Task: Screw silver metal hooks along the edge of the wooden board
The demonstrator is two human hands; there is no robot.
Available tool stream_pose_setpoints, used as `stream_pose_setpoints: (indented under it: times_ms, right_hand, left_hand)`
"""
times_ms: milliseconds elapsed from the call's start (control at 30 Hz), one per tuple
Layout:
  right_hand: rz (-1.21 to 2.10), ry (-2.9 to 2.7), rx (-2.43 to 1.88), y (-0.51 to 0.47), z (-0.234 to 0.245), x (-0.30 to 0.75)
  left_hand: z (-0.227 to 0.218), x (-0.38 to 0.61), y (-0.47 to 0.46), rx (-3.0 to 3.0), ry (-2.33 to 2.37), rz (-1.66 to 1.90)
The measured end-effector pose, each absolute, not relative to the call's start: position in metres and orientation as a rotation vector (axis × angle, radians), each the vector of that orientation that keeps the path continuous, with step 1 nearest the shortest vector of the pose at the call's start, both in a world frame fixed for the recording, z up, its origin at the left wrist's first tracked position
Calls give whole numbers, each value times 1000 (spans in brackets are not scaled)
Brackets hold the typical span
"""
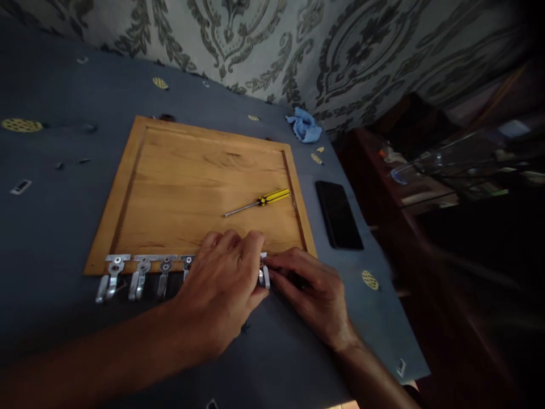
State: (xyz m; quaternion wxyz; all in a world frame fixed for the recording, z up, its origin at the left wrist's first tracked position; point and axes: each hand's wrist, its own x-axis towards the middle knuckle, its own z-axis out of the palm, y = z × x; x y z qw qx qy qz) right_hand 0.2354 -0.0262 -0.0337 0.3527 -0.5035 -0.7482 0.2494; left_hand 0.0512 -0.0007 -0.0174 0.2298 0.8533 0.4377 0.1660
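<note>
A wooden board with a raised frame [213,165] lies on the table. Along its near edge runs a metal hook rail [154,258] with several double hooks hanging past the edge. My left hand [225,284] is curled over the rail and the board's edge, covering some of the hooks, its thumb beside the rightmost hook [264,276]. From the right, my right hand [315,289] brings thumb and forefinger together in a pinch at that same hook; whatever lies between the fingertips is hidden. A screwdriver [272,197] with a yellow and black handle rests on the board, beyond both hands.
A black phone [339,216] lies right of the board. Behind it sits a crumpled blue cloth [305,125] near the patterned wall [264,45]. Small dark bits [59,166] lie on the blue tablecloth [46,227] at left. Cluttered dark furniture [383,170] stands beyond the table's right edge.
</note>
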Motion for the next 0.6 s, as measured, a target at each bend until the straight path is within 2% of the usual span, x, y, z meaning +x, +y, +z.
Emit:
stream_pose_setpoints:
  times_ms: [400, 500, 600]
  right_hand:
    - [715, -1779, -1277, -24, -28, 245]
    - [542, -1842, -1349, -3, -19, 252]
    - [314, -2140, -1361, 31, -17, 261]
  left_hand:
    - [-17, 50, -1, 2389, 1202, 483]
    - [-17, 50, -1, 2393, 1216, 473]
    - [-17, 49, -1, 2384, 1224, 472]
